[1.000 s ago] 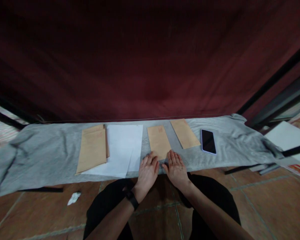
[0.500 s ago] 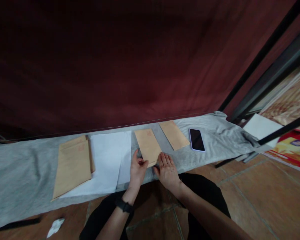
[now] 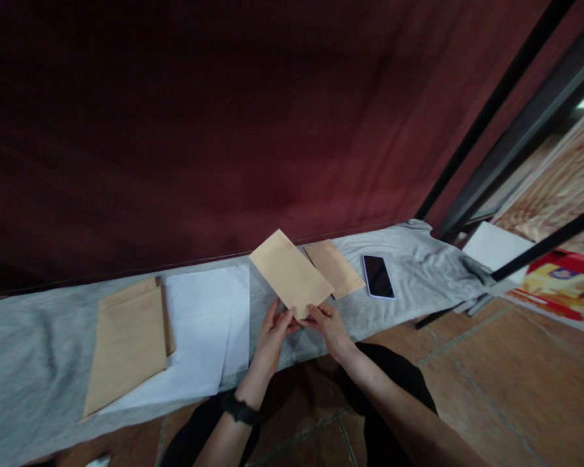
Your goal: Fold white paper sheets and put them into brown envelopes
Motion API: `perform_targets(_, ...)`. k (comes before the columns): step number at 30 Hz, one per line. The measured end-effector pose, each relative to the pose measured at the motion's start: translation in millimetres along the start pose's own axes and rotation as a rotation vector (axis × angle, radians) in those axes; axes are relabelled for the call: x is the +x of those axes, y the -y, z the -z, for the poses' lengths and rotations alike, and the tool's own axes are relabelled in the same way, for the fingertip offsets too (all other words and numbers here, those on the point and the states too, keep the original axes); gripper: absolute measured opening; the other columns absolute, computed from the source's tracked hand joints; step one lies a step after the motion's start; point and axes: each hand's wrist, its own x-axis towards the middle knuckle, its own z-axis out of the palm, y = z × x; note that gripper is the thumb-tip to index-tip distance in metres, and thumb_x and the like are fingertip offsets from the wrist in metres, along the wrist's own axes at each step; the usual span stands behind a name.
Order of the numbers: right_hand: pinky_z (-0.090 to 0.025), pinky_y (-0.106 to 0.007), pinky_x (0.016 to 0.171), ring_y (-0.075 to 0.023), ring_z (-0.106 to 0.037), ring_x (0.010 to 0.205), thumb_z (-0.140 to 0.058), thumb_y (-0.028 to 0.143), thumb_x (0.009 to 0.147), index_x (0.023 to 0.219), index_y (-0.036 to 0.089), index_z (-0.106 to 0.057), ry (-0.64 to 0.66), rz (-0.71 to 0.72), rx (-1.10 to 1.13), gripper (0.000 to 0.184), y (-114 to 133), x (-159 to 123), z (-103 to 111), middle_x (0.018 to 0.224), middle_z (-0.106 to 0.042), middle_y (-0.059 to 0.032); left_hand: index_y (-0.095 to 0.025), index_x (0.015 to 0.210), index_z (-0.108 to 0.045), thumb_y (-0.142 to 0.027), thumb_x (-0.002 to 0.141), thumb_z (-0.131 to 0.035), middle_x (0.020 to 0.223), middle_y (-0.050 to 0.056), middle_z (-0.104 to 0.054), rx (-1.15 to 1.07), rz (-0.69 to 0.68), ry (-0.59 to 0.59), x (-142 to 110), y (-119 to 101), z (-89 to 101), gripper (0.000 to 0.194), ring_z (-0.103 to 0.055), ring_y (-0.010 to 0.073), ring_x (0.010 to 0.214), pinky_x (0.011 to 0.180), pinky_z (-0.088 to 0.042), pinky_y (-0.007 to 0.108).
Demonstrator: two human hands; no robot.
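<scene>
A brown paper envelope (image 3: pixel 292 271) is held by its near end between both hands, slanting with its far corner toward the back left. My left hand (image 3: pixel 275 329) pinches the near edge, thumb on top. On the other side of that edge, my right hand (image 3: pixel 327 325) grips it with thumb and fingers. Partly beneath the held envelope's right side lies a second brown envelope (image 3: pixel 338 269) on the grey cloth (image 3: pixel 355 318). To the left, larger brown envelopes (image 3: pixel 129 344) overlap white paper sheets (image 3: pixel 202 337).
A phone with a pale purple edge (image 3: pixel 378 277) lies right of the envelopes. Behind the narrow cloth-covered surface hangs a dark red curtain (image 3: pixel 224 162). Black metal bars (image 3: pixel 491 117) and a red-and-yellow printed box (image 3: pixel 564 285) stand at the right.
The envelope has been lifted off the cloth and turned, its far end swinging left. My right hand went from lying flat on its corner to gripping its near edge.
</scene>
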Motion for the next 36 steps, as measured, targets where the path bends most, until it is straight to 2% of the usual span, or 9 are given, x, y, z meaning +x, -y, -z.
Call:
perform_targets(3,-0.057,-0.036,0.083,-0.0178,-0.069,0.072,-0.082,0.049,0.070,0.078,0.016,-0.070,0.057,-0.110,0.112,0.036,-6.8,-8.0,-4.3,0.076,-0.071,-0.0033,-0.017,0.131,-0.054,-0.042,0.065,-0.084,0.100,0.009,-0.075,0.044,0.000,0.059,-0.2,1.5,0.0,0.076,-0.070,0.0214,0.086,0.070,-0.055,0.030)
perform_targets(6,-0.056,-0.037,0.088,-0.0202,-0.071,0.081,-0.082,0.048,0.070,0.084,0.014,-0.072,0.125,-0.163,0.123,0.038,-6.9,-15.6,-1.6,0.084,-0.074,-0.0069,-0.017,0.125,-0.056,-0.040,0.063,-0.082,0.089,0.006,-0.075,0.125,0.013,0.010,1.8,0.0,5.2,0.072,-0.068,0.0182,0.073,0.060,-0.052,0.026)
perform_targets(12,-0.058,-0.036,0.069,-0.0194,-0.070,0.071,-0.066,0.058,0.082,0.096,0.013,-0.072,0.252,-0.313,-0.153,0.047,-1.8,-16.5,13.6,0.090,-0.075,-0.0116,-0.014,0.119,-0.058,-0.037,0.063,-0.077,0.064,-0.002,-0.066,0.341,0.035,-0.007,11.9,-2.7,23.1,0.063,-0.053,0.0102,0.045,0.041,-0.037,0.020)
perform_targets(14,-0.059,-0.037,0.070,-0.0202,-0.070,0.073,-0.055,0.056,0.090,0.097,0.015,-0.073,0.210,-0.161,-0.382,0.045,2.5,-16.4,14.4,0.092,-0.075,-0.0107,-0.013,0.122,-0.056,-0.036,0.063,-0.076,0.061,-0.004,-0.064,0.371,0.045,-0.005,14.5,-2.8,26.8,0.066,-0.051,0.0099,0.041,0.039,-0.035,0.020)
perform_targets(17,-0.054,-0.041,0.094,-0.0231,-0.068,0.105,-0.042,0.043,0.100,0.115,0.020,-0.071,0.146,0.286,-0.804,0.040,8.4,-20.0,13.2,0.115,-0.072,-0.0103,-0.013,0.126,-0.053,-0.034,0.065,-0.072,0.058,-0.005,-0.062,0.428,0.053,0.016,15.5,-3.4,29.3,0.067,-0.049,0.0099,0.039,0.037,-0.033,0.020)
perform_targets(21,-0.034,-0.046,0.117,-0.0244,-0.042,0.141,-0.040,0.037,0.104,0.147,0.022,-0.048,0.225,0.626,-1.322,0.047,-1.7,-29.0,16.5,0.153,-0.046,-0.0090,-0.011,0.132,-0.051,-0.032,0.072,-0.066,0.065,-0.002,-0.065,0.516,0.050,0.036,14.2,-4.1,30.2,0.065,-0.051,0.0098,0.041,0.038,-0.036,0.020)
perform_targets(27,-0.025,-0.046,0.121,-0.0263,-0.029,0.148,-0.049,0.043,0.101,0.156,0.019,-0.032,0.221,0.806,-1.708,0.062,-30.3,-31.6,28.1,0.161,-0.030,-0.0122,-0.008,0.155,-0.021,-0.023,0.085,-0.056,0.070,0.000,-0.068,0.767,0.000,-0.036,17.5,-1.7,30.8,0.079,-0.058,0.0133,0.046,0.045,-0.043,0.023)
perform_targets(32,-0.025,-0.046,0.121,-0.0265,-0.031,0.147,-0.047,0.042,0.102,0.156,0.019,-0.032,0.219,0.798,-1.738,0.061,-27.8,-30.9,27.1,0.161,-0.031,-0.0119,-0.014,0.142,-0.049,-0.016,0.086,-0.057,0.097,0.010,-0.073,1.048,-0.175,-0.113,7.2,-2.5,26.3,0.056,-0.069,0.0237,0.090,0.082,-0.053,0.035)
perform_targets(36,-0.025,-0.048,0.120,-0.0277,-0.031,0.147,-0.047,0.036,0.101,0.155,0.019,-0.034,0.256,0.738,-1.678,0.058,-23.0,-33.0,24.4,0.161,-0.030,-0.0124,-0.015,0.138,-0.054,-0.021,0.096,-0.042,0.137,0.017,-0.058,1.213,-0.380,-0.087,-4.0,2.4,15.7,0.044,-0.052,0.0318,0.130,0.111,-0.038,0.047)
